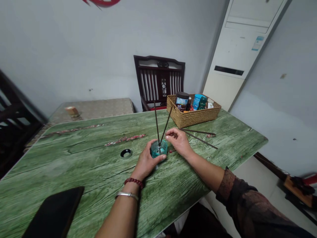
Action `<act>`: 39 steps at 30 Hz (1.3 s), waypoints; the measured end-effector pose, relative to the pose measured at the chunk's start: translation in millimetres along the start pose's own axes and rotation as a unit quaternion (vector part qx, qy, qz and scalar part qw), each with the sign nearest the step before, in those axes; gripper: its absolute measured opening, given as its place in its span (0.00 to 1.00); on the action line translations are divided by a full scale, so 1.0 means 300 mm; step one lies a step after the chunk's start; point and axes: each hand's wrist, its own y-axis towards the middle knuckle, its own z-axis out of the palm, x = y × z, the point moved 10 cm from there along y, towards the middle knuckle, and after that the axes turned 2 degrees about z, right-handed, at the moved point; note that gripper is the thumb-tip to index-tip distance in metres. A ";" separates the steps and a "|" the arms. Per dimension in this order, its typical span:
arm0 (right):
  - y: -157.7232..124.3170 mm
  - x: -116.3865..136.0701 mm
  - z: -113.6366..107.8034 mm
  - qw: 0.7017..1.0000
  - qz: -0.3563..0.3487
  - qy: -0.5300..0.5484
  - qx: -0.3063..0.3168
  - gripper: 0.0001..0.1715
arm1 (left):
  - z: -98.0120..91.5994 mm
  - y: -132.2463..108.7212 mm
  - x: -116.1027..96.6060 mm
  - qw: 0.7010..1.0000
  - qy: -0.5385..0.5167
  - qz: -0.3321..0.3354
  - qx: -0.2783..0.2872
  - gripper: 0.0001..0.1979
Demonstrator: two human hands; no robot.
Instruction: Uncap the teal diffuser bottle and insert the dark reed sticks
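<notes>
A small teal glass reed diffuser bottle (158, 150) stands upright on the green table, with my left hand (148, 157) wrapped around its left and near side. Two dark reed sticks (157, 124) rise from its mouth and spread apart in a V. Close to the bottle's right side is my right hand (179, 142), its fingers curled and thumb near the right-hand stick; whether it pinches anything is hidden. Two more dark sticks (204, 142) stretch out to the right behind that hand. Left of the bottle lies a black ring-shaped cap (126, 153).
A wicker basket (198, 115) of jars and packets stands at the table's back right. A black phone-like slab (53, 211) lies front left. Beyond the table are a dark wooden chair (160, 82), a lower covered table (99, 107) and a white cabinet-like air conditioner (237, 49).
</notes>
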 end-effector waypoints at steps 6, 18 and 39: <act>-0.031 -0.110 -0.339 0.972 -0.011 -0.216 -0.096 0.10 | 0.001 -0.004 -0.001 1.000 0.014 -0.009 0.006 0.39; -0.083 -0.301 -0.498 0.830 0.097 -0.549 -0.034 0.14 | -0.005 0.000 0.011 1.000 0.026 -0.015 0.003 0.40; -0.071 -0.140 -0.432 0.900 0.032 -0.432 -0.039 0.10 | -0.006 -0.004 -0.014 1.000 0.003 -0.003 -0.005 0.38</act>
